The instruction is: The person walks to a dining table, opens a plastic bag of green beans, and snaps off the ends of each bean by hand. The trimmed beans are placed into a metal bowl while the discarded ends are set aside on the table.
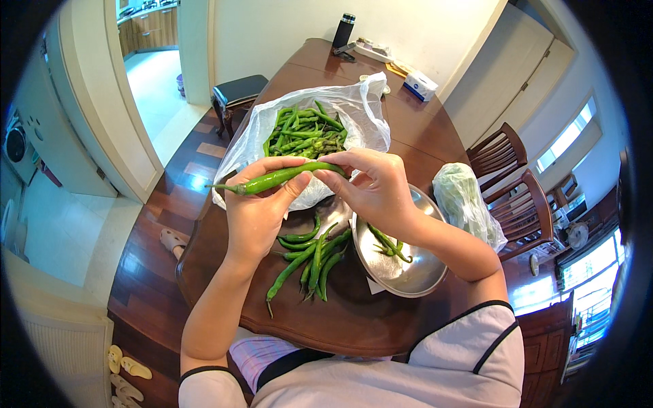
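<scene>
Both my hands hold one long green chili pepper (275,178) above the table. My left hand (260,209) grips it near the stem half, and my right hand (375,188) pinches the other end between thumb and fingers. Behind them, a white plastic bag (245,140) lies open, full of green peppers (306,132). Several loose green peppers (316,260) lie in a pile on the brown wooden table (229,275) below my hands. Under my right forearm is a metal bowl (423,275) with a few green peppers (387,242) in it.
Right of the bowl lies a plastic bag of pale green vegetables (461,204). Toward the far end are a tissue box (421,85), a white tray (375,52) and a black flask (344,31). Wooden chairs (528,214) stand at right, and a dark stool (240,87) at left.
</scene>
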A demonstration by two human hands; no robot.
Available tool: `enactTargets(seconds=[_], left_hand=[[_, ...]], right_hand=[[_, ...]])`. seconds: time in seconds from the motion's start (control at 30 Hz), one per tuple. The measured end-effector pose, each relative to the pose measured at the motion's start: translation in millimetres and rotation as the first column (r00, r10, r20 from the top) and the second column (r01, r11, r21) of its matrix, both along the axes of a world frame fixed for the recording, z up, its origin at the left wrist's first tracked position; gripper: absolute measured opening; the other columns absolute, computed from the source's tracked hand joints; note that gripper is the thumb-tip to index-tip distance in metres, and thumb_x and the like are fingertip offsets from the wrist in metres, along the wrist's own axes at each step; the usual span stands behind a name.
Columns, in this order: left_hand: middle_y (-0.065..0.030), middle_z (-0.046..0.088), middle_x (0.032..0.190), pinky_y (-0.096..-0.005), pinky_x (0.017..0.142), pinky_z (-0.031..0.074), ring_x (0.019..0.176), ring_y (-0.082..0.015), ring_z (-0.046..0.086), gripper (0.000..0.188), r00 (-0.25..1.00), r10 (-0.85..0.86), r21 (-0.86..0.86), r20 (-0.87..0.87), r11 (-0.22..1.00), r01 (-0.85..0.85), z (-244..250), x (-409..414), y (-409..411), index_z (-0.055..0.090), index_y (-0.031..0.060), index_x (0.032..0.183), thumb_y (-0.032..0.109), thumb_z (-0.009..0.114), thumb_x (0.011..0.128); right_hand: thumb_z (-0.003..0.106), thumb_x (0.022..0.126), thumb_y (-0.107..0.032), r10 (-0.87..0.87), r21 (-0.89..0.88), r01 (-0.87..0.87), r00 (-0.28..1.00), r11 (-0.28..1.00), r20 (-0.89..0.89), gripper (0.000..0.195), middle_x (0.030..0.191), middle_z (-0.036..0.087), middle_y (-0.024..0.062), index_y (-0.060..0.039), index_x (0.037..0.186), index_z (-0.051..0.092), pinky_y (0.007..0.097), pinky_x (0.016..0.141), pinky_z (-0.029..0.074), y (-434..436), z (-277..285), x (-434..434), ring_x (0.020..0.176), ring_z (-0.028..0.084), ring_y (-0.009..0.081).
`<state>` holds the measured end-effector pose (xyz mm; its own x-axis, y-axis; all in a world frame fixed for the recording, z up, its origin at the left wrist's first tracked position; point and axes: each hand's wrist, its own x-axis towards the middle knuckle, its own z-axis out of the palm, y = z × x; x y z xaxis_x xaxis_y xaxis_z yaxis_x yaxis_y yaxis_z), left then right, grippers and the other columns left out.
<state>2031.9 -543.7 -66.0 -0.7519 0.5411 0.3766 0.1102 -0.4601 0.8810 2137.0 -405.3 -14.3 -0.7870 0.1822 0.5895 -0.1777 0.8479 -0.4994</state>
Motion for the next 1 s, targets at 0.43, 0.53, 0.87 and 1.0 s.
enactTargets(seconds=[0.43,0.53,0.87,1.0], left_hand=[[-0.0034,0.067,0.086,-0.0204,0.064,0.045,0.073,-0.0068,0.058,0.015,0.987,-0.148,0.066,0.066,0.987,0.144,1.2,1.1,-1.1,0.068,-0.0009,0.098,0.005,0.072,0.085],[-0.002,0.064,0.081,-0.0172,0.054,0.04,0.068,-0.0037,0.054,0.015,0.963,-0.237,0.06,0.129,0.971,0.231,1.8,-0.2,-3.6,0.067,0.0002,0.098,0.009,0.071,0.087],[-0.004,0.063,0.094,-0.0148,0.044,0.038,0.074,-0.0053,0.053,0.022,0.64,-0.659,0.32,0.395,0.752,0.576,0.2,-10.9,-8.5,0.059,0.0062,0.11,0.021,0.062,0.094],[-0.0048,0.063,0.101,-0.0152,0.044,0.04,0.079,-0.0061,0.054,0.027,0.59,-0.698,0.393,0.404,0.716,0.577,-0.6,-13.7,-8.2,0.054,0.0064,0.117,0.019,0.061,0.095]], right_hand=[[0.07,0.085,-0.007,0.218,-0.42,-0.135,0.963,0.897,0.156,0.012,0.07,0.065,0.0058,0.0054,0.087,0.071,0.0209,0.051,0.043,8.1,8.2,6.9,0.059,0.056,0.0076],[0.069,0.087,-0.006,0.28,-0.532,-0.125,0.934,0.838,0.222,0.012,0.072,0.066,0.0066,0.0051,0.09,0.072,0.0203,0.051,0.044,7.3,15.0,9.6,0.061,0.058,0.0071],[0.069,0.089,-0.013,0.481,-0.726,-0.183,0.847,0.663,0.226,0.019,0.075,0.069,0.0067,0.0027,0.099,0.072,0.0207,0.056,0.05,12.9,24.2,16.6,0.063,0.061,0.0066],[0.068,0.09,-0.017,0.494,-0.709,-0.141,0.808,0.691,0.321,0.021,0.076,0.069,0.0057,0.0025,0.099,0.07,0.0229,0.06,0.051,30.4,30.9,29.3,0.069,0.063,0.0086]])
